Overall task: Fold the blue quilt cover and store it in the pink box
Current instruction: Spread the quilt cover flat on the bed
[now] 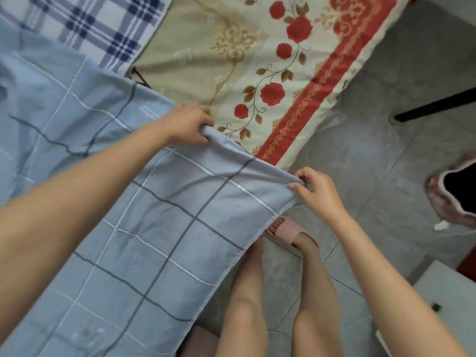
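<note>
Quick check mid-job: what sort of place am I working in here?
Most likely a home bedroom: the blue quilt cover lies across a floral bedsheet, plaid bedding sits beside it, and a foot in a pink slipper stands on grey floor tiles.

Floral sheet (257, 60), plaid cloth (98, 24), pink slipper (288, 231)

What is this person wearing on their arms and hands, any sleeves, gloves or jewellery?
The left arm and right arm are bare as far as the view shows: no sleeves, gloves, watch or bracelet. The left hand wears a thin ring on one finger; the right hand shows none.
</note>
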